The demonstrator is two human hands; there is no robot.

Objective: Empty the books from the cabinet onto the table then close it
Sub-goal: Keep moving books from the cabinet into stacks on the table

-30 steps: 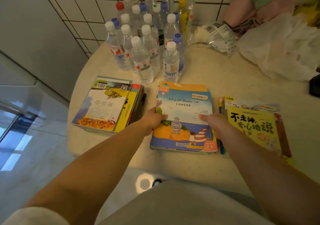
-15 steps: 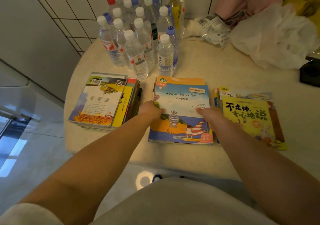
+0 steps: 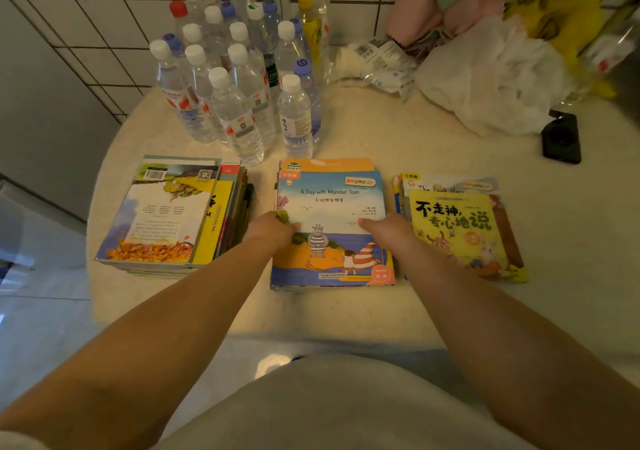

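Three stacks of picture books lie on the round pale table [image 3: 346,311]. In the middle stack [image 3: 332,200] the top book has a blue and orange cover. My left hand [image 3: 273,231] grips that stack's left edge, and my right hand [image 3: 384,228] grips its right edge; both thumbs lie on the cover. A taller left stack [image 3: 166,214] sits beside my left forearm. My right forearm crosses part of the right stack [image 3: 460,228], which has a yellow cover on top. The cabinet is out of view.
Several plastic water bottles [image 3: 242,79] stand just behind the book stacks. White plastic bags [image 3: 485,79] and pink cloth [image 3: 433,10] fill the back right by the tiled wall. A black phone [image 3: 561,138] lies right of them. The glossy floor [image 3: 41,311] lies left of the table.
Both hands stay on the sides of the middle stack, which rests in the same place between its neighbours. Only the view has shifted a little.
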